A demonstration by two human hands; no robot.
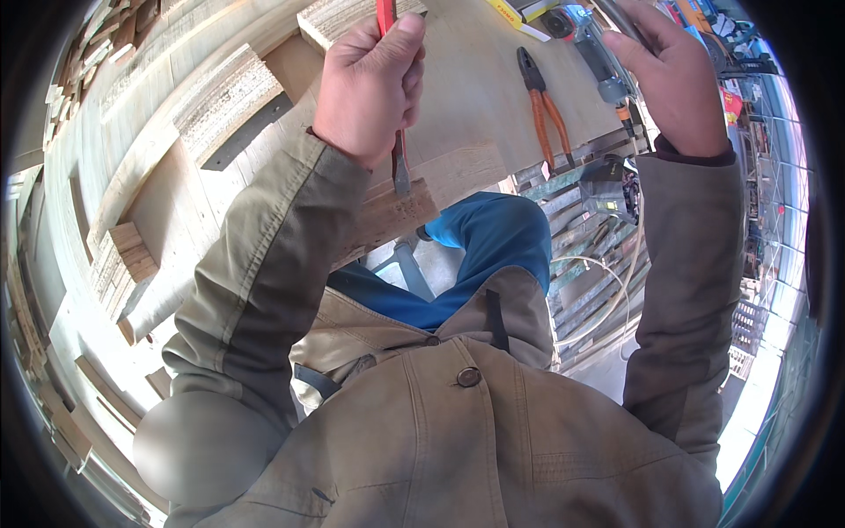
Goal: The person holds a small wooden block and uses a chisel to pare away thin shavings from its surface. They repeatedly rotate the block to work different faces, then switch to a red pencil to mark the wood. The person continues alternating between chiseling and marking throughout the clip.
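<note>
My left hand is closed around a red tool with a flat metal blade, which looks like a chisel. Its blade points down, with the tip at the edge of a wooden block. Whether the tip touches the wood, I cannot tell. On the right, my right hand is raised and wrapped round a dark handle; the tool's far end lies beyond the upper edge of the view. Between my hands, pliers with orange grips rest on the board.
A grey-blue power tool lies beside the pliers, near a yellow-and-white item. Wooden pieces are spread over the left side. Below the right edge of the work board stand slats with a pale cable. My legs are under the work.
</note>
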